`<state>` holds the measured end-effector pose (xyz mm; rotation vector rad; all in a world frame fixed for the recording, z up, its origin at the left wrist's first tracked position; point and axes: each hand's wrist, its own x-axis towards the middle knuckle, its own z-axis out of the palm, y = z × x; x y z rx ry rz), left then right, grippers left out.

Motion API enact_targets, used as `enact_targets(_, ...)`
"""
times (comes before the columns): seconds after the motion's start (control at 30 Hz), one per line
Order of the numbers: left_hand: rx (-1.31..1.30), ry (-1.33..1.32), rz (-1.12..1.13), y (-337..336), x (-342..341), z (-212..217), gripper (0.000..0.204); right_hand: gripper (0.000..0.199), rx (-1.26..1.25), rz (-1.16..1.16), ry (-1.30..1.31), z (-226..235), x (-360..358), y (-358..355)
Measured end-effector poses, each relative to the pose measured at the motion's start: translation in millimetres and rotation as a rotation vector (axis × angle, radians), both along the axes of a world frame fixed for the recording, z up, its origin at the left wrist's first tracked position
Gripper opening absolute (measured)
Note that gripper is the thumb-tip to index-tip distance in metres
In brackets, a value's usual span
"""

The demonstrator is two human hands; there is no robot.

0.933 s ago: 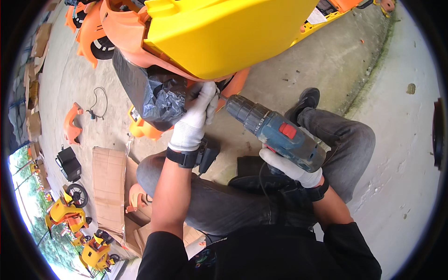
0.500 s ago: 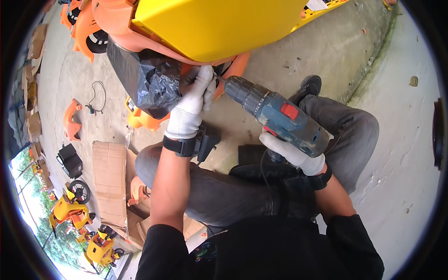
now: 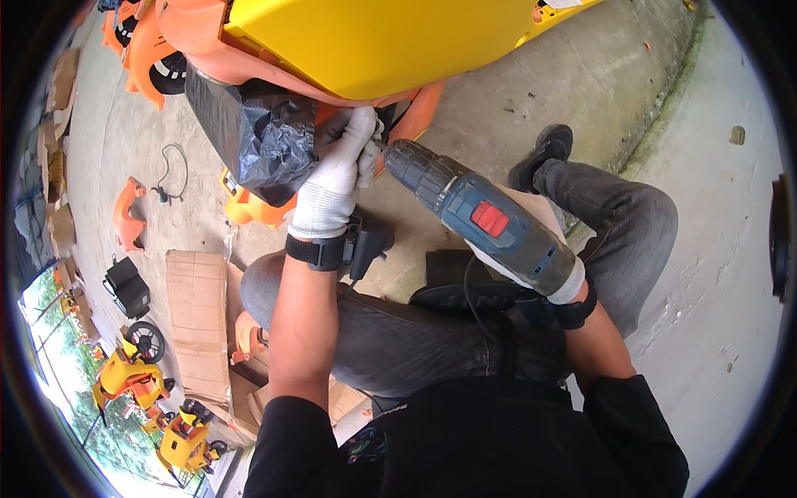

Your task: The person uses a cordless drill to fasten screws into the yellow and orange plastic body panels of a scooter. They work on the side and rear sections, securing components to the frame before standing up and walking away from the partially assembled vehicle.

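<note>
Drill (image 3: 490, 222) lies at approx. 4 o'clock from the L hand's fingertips, long axis running 4-to-10: chuck (image 3: 415, 168) at the 10 end, butt at 4, so the nose pts. at the L fingers. Bit (image 3: 379, 144) shows only as a short thin stub btwn chuck & fingers; can't tell if its tip touches anything. R hand (image 3: 567, 287), gloved, is under the drill & at its 4 o'clock end, apparently wrapped round the grip, tho most of its fingers are hidden by the housing. L hand (image 3: 339, 170), also gloved, is nearer the bit: fingers bent in, v. little gap; can't tell if anything small is pinched btwn them. They're up against the lower edge of the orange panel (image 3: 286, 76), w/ yellow panel (image 3: 374, 41) above at 12 & black plastic wrap (image 3: 278, 137) just beside the L hand at 10.
</note>
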<state>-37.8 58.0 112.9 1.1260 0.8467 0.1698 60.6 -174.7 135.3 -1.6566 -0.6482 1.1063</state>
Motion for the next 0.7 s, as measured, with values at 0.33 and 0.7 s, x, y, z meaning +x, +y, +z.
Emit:
enact_targets(0.33,0.028,-0.086,-0.057,2.3,0.7,-3.8,0.033,0.025,0.088,-0.003,-0.093,3.7,2.5,-3.5)
enact_targets(0.7,0.112,-0.039,-0.085,-0.9,1.4,-2.2,0.037,0.034,0.082,-0.001,-0.304,17.7,0.4,-6.6)
